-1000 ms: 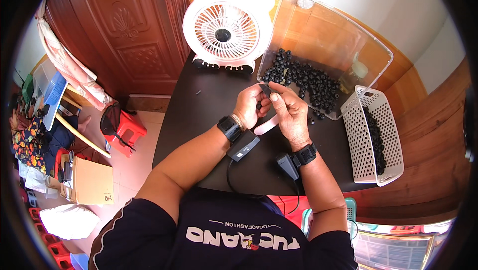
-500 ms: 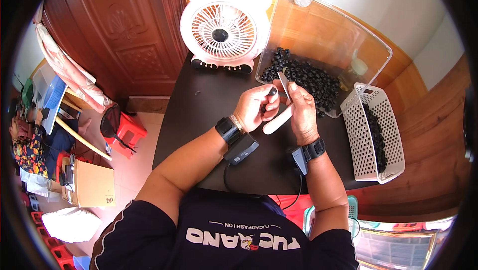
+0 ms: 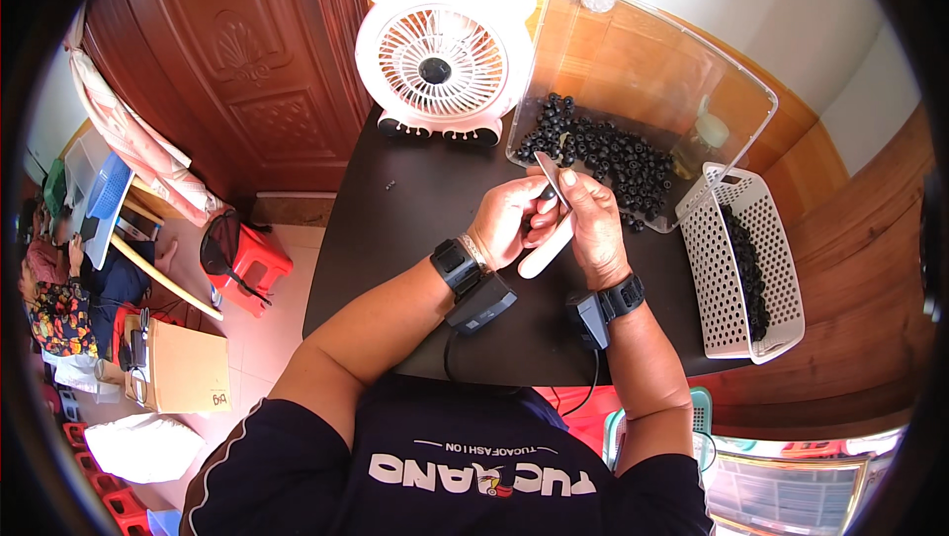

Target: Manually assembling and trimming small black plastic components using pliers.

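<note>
My left hand (image 3: 499,223) is closed over the dark table, pinching a small round black piece (image 3: 549,194) between thumb and finger. Wrapped around the white handle of a knife (image 3: 550,245) is my right hand (image 3: 599,234). The metal blade lies against or very close to the black piece; exact contact is too small to tell. Just beyond my hands, many similar black round pieces (image 3: 628,162) with pale holes lie in a clear plastic bin (image 3: 682,27). To the right, a white perforated basket (image 3: 714,264) holds small dark pieces (image 3: 744,279).
A pink and white fan (image 3: 435,71) stands at the table's back left. Near the bin's right end is a lidded jar (image 3: 700,145). Cables hang from the devices on my wrists. On the floor at left are a red stool (image 3: 265,267) and cardboard box (image 3: 183,368); another person sits beyond.
The knife and my right hand have shifted slightly left and nearer, bringing the blade over to the black piece in my left hand. Both hands keep their hold.
</note>
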`<state>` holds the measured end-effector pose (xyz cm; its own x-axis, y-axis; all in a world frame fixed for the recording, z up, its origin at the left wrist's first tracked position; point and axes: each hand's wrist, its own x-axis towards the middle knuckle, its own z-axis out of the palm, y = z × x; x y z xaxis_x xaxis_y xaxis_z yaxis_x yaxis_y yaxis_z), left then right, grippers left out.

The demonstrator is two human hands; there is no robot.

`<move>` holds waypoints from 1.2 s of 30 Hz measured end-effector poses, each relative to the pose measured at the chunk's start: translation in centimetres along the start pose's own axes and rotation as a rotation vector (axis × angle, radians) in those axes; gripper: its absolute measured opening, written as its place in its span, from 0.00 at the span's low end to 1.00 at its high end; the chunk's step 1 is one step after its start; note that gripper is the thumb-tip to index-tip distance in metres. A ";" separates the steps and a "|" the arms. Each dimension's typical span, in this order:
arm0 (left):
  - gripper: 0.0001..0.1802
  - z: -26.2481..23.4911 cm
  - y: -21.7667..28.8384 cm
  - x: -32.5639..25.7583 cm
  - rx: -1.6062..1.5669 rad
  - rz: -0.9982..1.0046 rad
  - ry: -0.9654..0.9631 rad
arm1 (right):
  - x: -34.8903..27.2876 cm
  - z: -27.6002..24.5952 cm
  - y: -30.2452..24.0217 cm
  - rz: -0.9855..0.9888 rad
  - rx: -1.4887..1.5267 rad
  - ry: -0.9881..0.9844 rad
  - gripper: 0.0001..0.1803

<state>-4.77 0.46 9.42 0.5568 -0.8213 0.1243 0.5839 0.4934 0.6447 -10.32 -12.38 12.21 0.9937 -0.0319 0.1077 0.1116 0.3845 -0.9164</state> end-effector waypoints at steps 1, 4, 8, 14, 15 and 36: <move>0.19 0.1 0.0 0.0 0.001 0.007 0.002 | 0.0 0.0 0.0 -0.003 -0.004 0.005 0.20; 0.18 0.2 -0.2 0.0 -0.008 0.024 0.011 | 0.0 0.0 0.1 -0.013 -0.017 0.012 0.20; 0.17 0.5 -0.6 -0.1 0.024 0.069 0.096 | 0.2 0.0 0.4 -0.054 -0.030 0.011 0.20; 0.15 1.3 -0.9 -0.3 0.056 0.074 0.210 | 0.1 -0.6 0.7 -0.013 -0.097 -0.031 0.18; 0.15 1.3 -1.0 -0.3 0.057 0.075 0.212 | 0.2 -0.4 0.8 -0.012 -0.095 -0.033 0.18; 0.18 -1.0 -0.1 0.4 -0.074 0.069 0.394 | -0.5 1.5 0.2 -0.449 -0.471 -0.009 0.11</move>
<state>-4.01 0.36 8.66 0.7718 -0.6198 -0.1422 0.5698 0.5748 0.5873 -10.78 -10.91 12.52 0.8493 -0.0865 0.5207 0.5113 -0.1103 -0.8523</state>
